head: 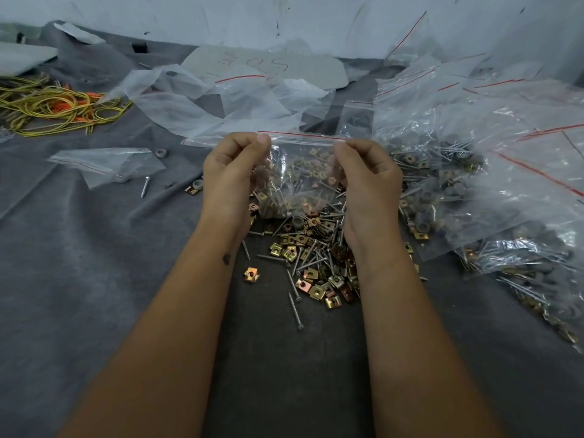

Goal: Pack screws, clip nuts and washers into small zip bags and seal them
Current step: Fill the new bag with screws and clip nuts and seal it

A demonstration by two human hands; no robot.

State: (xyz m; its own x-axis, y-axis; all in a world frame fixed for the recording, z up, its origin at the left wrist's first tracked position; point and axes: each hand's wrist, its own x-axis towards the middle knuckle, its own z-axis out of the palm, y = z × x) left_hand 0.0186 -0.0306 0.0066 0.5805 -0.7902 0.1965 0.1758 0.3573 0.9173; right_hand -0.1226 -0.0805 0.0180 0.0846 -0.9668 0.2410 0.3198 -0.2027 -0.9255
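A small clear zip bag (300, 172) with a red line along its top hangs upright between my hands, with screws, clip nuts and grey washers in its bottom. My left hand (232, 172) pinches the bag's top left corner. My right hand (368, 178) pinches the top right corner, and the zip strip is stretched straight between them. Under the bag lies a loose heap of brass clip nuts (316, 279), screws (295, 311) and grey washers (297, 222) on the dark grey cloth (94, 279).
Filled zip bags (493, 191) pile up on the right. Empty zip bags (221, 102) lie behind and one (107, 165) at the left, near a loose screw (144, 187) and washer (161, 152). Yellow and orange wires (53, 105) sit far left. A wall rises behind.
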